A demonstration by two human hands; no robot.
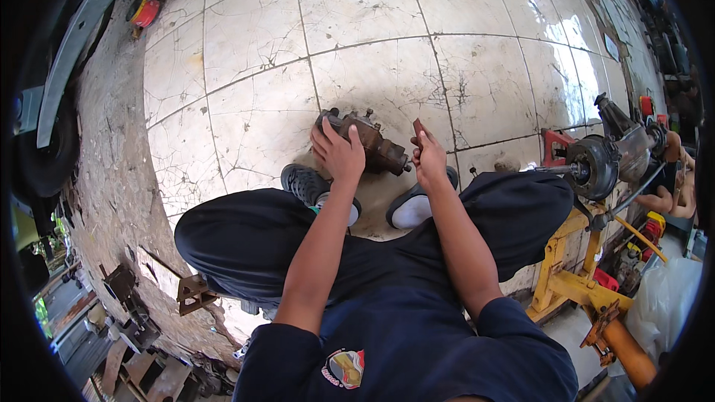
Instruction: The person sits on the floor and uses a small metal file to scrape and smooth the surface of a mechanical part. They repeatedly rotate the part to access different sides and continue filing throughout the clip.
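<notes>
On cracked, grimy workshop tiles (pixel 372 74), left hand (pixel 339 152) on metal housing (pixel 385 153).

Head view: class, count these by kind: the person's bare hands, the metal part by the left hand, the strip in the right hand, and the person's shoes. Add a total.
Hands: 2 (left hand, right hand)
Metal part: 1
Brown strip: 1
Shoes: 2 (left shoe, right shoe)
Total: 6
</notes>
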